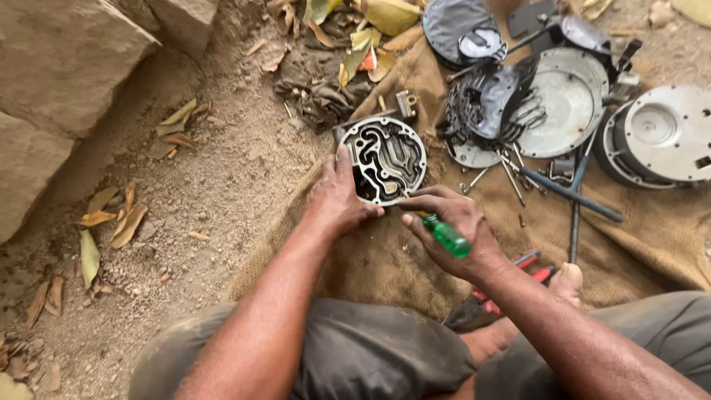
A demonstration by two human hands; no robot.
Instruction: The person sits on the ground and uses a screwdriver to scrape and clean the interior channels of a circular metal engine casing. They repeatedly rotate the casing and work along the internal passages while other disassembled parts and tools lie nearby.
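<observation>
Left hand [337,198] steadies the round valve plate [386,159] on the burlap sheet [652,237]; right hand [453,226], just right of the plate, grasps a green-handled screwdriver [446,235], whose tip may slip and gouge its channels.

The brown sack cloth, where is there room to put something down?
Bare burlap lies right of the cross wrench, and below the round valve plate between both hands. Crowded up top: round metal covers, bolts.
</observation>
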